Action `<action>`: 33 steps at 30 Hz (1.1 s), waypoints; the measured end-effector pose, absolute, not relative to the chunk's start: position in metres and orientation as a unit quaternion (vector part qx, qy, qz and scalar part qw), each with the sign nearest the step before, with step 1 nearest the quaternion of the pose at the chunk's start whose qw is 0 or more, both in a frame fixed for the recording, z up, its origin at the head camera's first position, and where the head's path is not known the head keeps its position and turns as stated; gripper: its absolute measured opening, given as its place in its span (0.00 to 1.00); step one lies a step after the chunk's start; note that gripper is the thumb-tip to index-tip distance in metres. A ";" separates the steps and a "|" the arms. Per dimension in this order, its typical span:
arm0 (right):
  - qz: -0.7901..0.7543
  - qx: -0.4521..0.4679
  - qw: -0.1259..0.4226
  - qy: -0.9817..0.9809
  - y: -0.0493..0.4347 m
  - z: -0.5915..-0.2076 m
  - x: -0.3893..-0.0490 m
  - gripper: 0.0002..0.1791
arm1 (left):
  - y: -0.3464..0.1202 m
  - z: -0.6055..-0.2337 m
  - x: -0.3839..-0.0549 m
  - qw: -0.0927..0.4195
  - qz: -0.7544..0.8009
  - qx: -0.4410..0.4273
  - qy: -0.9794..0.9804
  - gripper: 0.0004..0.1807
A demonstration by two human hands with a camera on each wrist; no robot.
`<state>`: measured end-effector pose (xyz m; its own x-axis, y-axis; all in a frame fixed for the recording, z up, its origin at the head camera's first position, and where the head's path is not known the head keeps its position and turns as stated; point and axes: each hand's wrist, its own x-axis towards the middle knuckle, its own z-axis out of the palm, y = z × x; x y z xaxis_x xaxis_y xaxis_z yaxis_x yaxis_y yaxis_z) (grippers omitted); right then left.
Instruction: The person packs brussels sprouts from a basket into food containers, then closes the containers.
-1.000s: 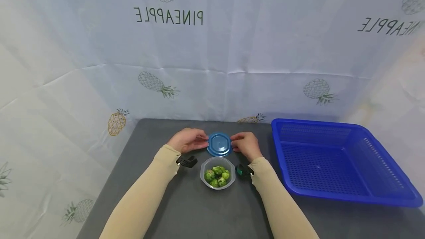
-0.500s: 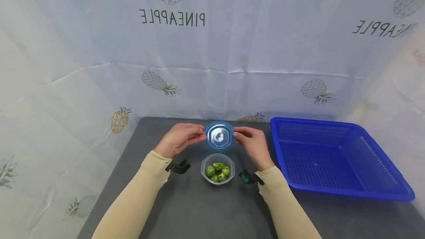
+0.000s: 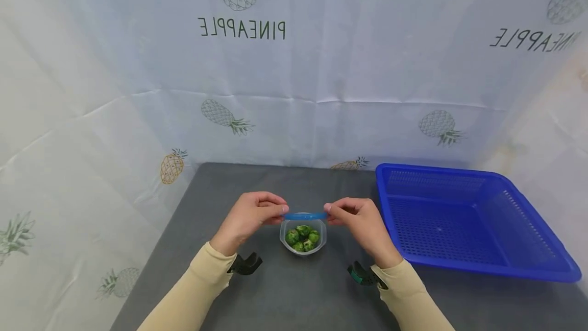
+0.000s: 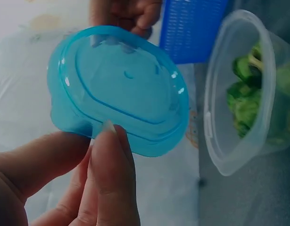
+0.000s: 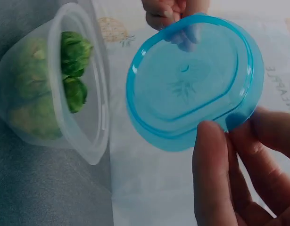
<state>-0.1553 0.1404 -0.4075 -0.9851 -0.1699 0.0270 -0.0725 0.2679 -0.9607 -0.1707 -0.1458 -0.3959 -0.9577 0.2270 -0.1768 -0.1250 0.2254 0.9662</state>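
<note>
Both hands hold a translucent blue lid [image 3: 305, 216] between them, seen nearly edge-on in the head view. The left hand [image 3: 252, 216] pinches its left edge with thumb and fingers. At the opposite edge the right hand [image 3: 360, 221] pinches it the same way. Below the lid stands a clear plastic food container [image 3: 284, 245], uncovered, its far rim overlapped by the lid in the head view. Several green Brussels sprouts [image 3: 302, 239] lie inside it. In the left wrist view the lid [image 4: 126, 89] is tilted up beside the container [image 4: 215, 141]; the right wrist view shows the lid [image 5: 196, 80] likewise.
A large blue plastic basket [image 3: 441, 229] with perforated walls stands on the right of the dark grey table [image 3: 294, 295]. A white curtain [image 3: 303, 65] printed with pineapples hangs behind the table and along its left side.
The lid, lying flat behind the container a second ago, has been lifted, tipped up and brought toward the person, over the container's far side. Both hands have moved with it.
</note>
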 end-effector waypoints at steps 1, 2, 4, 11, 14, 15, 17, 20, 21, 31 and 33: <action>-0.594 -0.077 0.037 0.800 0.140 -0.408 -0.154 0.12 | -0.144 -0.397 -0.168 0.134 0.617 0.033 0.775 0.15; -0.586 -0.076 0.035 0.806 0.139 -0.409 -0.153 0.10 | -0.142 -0.398 -0.166 0.128 0.614 0.035 0.778 0.15; -0.570 -0.070 0.035 0.818 0.138 -0.411 -0.152 0.09 | -0.140 -0.398 -0.163 0.117 0.609 0.037 0.784 0.15; -0.557 -0.033 0.059 0.828 0.135 -0.415 -0.150 0.21 | -0.139 -0.400 -0.160 0.116 0.596 0.025 0.794 0.16; -0.556 -0.032 0.067 0.828 0.133 -0.417 -0.150 0.23 | -0.142 -0.403 -0.161 0.123 0.589 0.020 0.798 0.17; -0.556 -0.034 0.069 0.828 0.132 -0.418 -0.151 0.23 | -0.143 -0.404 -0.161 0.125 0.589 0.019 0.798 0.18; -0.558 -0.038 0.074 0.826 0.130 -0.420 -0.152 0.22 | -0.146 -0.406 -0.162 0.129 0.590 0.019 0.797 0.18; -0.561 -0.039 0.079 0.823 0.126 -0.424 -0.155 0.18 | -0.150 -0.409 -0.163 0.132 0.591 0.024 0.795 0.18; -0.561 -0.038 0.079 0.823 0.125 -0.424 -0.156 0.17 | -0.151 -0.410 -0.163 0.133 0.590 0.027 0.796 0.18; -0.524 -0.024 0.081 0.847 0.127 -0.432 -0.159 0.14 | -0.143 -0.422 -0.167 0.152 0.573 0.026 0.805 0.17; -0.518 -0.019 0.082 0.851 0.128 -0.434 -0.158 0.13 | -0.141 -0.424 -0.166 0.154 0.567 0.024 0.809 0.17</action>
